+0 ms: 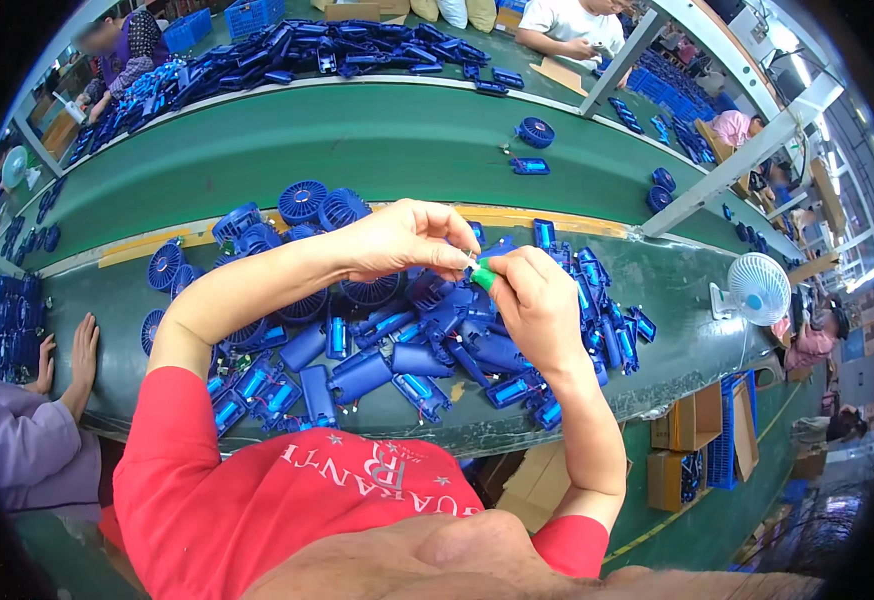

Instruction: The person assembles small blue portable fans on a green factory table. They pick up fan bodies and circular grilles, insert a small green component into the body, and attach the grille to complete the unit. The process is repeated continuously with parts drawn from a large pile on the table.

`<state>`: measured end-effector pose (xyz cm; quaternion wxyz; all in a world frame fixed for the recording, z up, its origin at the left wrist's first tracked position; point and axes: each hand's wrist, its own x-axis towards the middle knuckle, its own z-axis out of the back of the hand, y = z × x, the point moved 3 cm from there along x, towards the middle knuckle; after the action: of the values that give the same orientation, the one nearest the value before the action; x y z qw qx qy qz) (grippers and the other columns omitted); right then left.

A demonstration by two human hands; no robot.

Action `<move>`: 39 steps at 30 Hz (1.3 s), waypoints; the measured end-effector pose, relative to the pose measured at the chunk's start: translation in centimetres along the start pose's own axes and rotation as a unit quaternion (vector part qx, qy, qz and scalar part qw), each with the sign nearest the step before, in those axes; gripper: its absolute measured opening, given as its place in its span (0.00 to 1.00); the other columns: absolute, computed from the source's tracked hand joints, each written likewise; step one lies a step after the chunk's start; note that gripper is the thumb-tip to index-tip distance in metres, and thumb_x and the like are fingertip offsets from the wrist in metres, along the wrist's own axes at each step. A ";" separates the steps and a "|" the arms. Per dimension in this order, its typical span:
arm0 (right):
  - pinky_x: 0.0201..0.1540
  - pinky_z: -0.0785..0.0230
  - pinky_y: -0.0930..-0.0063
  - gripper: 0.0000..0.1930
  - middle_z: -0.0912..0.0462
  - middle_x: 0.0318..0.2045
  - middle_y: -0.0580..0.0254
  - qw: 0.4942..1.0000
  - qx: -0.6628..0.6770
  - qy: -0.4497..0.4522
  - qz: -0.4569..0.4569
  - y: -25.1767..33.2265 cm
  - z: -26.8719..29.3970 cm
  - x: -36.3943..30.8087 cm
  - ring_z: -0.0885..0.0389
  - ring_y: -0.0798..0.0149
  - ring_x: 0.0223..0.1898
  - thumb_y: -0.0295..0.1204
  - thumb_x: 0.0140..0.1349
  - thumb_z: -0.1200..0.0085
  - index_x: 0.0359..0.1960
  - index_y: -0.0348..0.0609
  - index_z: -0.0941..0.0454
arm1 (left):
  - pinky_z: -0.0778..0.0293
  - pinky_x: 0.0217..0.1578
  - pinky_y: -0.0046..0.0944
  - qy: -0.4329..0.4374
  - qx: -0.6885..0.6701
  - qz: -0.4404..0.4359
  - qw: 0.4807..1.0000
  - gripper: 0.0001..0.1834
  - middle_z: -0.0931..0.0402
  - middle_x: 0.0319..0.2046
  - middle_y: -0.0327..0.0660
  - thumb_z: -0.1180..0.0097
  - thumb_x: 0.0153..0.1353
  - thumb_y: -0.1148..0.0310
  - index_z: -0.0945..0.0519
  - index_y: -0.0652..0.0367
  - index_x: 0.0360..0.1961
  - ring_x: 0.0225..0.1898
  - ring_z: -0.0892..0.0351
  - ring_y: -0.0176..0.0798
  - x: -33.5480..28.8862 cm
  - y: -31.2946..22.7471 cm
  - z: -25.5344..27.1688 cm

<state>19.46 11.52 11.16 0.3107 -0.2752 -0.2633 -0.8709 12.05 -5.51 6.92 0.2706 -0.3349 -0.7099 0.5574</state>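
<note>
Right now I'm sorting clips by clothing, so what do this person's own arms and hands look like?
Both arms are bare below short red sleeves of a red T-shirt with white printing on the chest. The left hand and right hand wear no gloves. No rings, watch or bracelet can be seen on the fingers or wrists.

We see a small bright green part (483, 277) pinched between our hands, with a bit of silvery metal at its tip. Under them lies a heap of blue plastic housings (397, 360), some a paler, greyish blue, some a vivid royal blue with light blue insets. The round fan grilles (303, 200) are the same royal blue, ribbed in a radial pattern. Our bench (657, 290) is dark green, edged by a yellow strip (147, 245), and the belt (357, 140) beyond is a brighter green. Our shirt (257, 500) is red with white lettering and small white stars. A desk fan (757, 287) at the right is white. The neighbour's sleeve (17, 440) is pale lilac. The crates (722, 450) below are blue, the cartons (692, 420) brown.
</note>
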 end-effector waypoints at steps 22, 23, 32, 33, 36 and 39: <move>0.28 0.31 0.70 0.10 0.26 0.27 0.62 0.985 -0.050 0.047 0.160 0.2 0.8 0.6 0.26 0.62 0.28 0.24 0.44 0.42 0.31 0.40 0.24 | 0.24 0.41 0.30 0.047 -0.012 0.020 0.999 0.10 0.23 0.38 0.39 0.41 0.58 0.76 0.24 0.64 0.41 0.37 0.22 0.30 0.1 0.9 0.1; 0.28 0.31 0.70 0.10 0.26 0.27 0.62 0.986 -0.042 0.053 0.155 0.0 0.8 0.6 0.26 0.62 0.28 0.24 0.44 0.42 0.31 0.40 0.24 | 0.24 0.41 0.30 0.047 -0.013 0.024 0.998 0.10 0.23 0.38 0.39 0.41 0.58 0.76 0.24 0.64 0.41 0.37 0.22 0.29 0.0 0.8 -0.1; 0.31 0.29 0.66 0.08 0.24 0.27 0.57 0.991 -0.043 0.077 0.102 -3.7 -0.6 2.7 0.22 0.56 0.29 0.25 0.48 0.42 0.31 0.40 0.23 | 0.26 0.41 0.30 -0.014 0.178 -0.015 0.984 0.08 0.22 0.32 0.36 0.39 0.57 0.75 0.24 0.63 0.37 0.36 0.24 0.27 2.4 -1.7 1.6; 0.32 0.29 0.70 0.08 0.23 0.27 0.57 0.997 0.006 0.076 0.023 -5.3 -0.8 3.6 0.22 0.60 0.30 0.22 0.50 0.43 0.34 0.38 0.23 | 0.26 0.40 0.30 -0.033 0.174 -0.030 0.984 0.08 0.22 0.32 0.36 0.39 0.57 0.74 0.24 0.63 0.36 0.36 0.24 0.27 3.5 -2.1 2.6; 0.39 0.30 0.78 0.10 0.20 0.32 0.61 0.975 0.144 0.003 -0.166 -9.8 -1.8 4.9 0.22 0.71 0.35 0.21 0.59 0.47 0.42 0.35 0.23 | 0.27 0.37 0.29 -0.099 0.199 -0.134 0.966 0.08 0.22 0.31 0.36 0.39 0.58 0.71 0.24 0.63 0.35 0.34 0.24 0.27 6.2 -2.7 6.7; 0.38 0.29 0.74 0.11 0.20 0.33 0.55 0.970 0.126 -0.035 -0.206 -13.3 -3.3 3.7 0.21 0.65 0.33 0.22 0.58 0.47 0.44 0.35 0.24 | 0.27 0.40 0.31 -0.178 0.357 -0.135 0.907 0.09 0.22 0.32 0.38 0.40 0.59 0.70 0.25 0.62 0.37 0.36 0.23 0.28 7.0 -2.8 10.4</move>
<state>6.89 16.82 7.35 0.1470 -0.2039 -0.4324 -0.8659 -0.71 -6.83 7.31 0.3141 -0.0123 -0.5379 0.7822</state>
